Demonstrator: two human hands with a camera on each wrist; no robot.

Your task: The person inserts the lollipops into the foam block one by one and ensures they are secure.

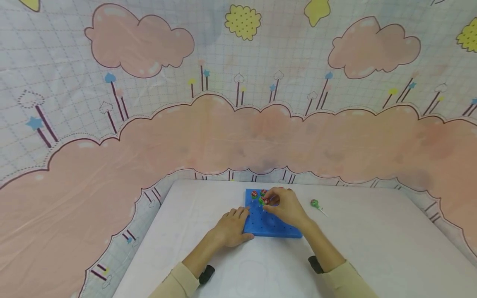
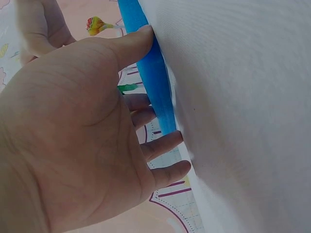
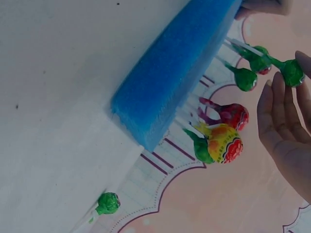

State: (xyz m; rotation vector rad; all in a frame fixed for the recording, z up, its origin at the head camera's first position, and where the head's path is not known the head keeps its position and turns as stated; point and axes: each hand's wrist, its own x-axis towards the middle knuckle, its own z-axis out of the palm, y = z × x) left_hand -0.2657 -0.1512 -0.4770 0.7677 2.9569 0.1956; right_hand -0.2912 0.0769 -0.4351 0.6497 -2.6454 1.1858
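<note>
A blue foam board (image 1: 257,229) with rows of small holes lies on the table. Several wrapped lollipops stand upright by their sticks toward its far side, a yellow one (image 3: 225,143) and a red one (image 3: 234,116) among them. Above the board, my right hand (image 1: 285,205) pinches a green-wrapped lollipop (image 3: 293,74) by its head, stick pointing down to the board. My left hand (image 1: 232,227) rests along the board's left edge, thumb at the near corner and fingers extended against the side.
One loose green lollipop (image 1: 314,203) lies on the white table (image 1: 201,207), right of the board. Behind the table hangs a patterned cloth (image 1: 238,136) with clouds. Both forearms wear dark wrist bands (image 1: 206,274) below beige sleeves.
</note>
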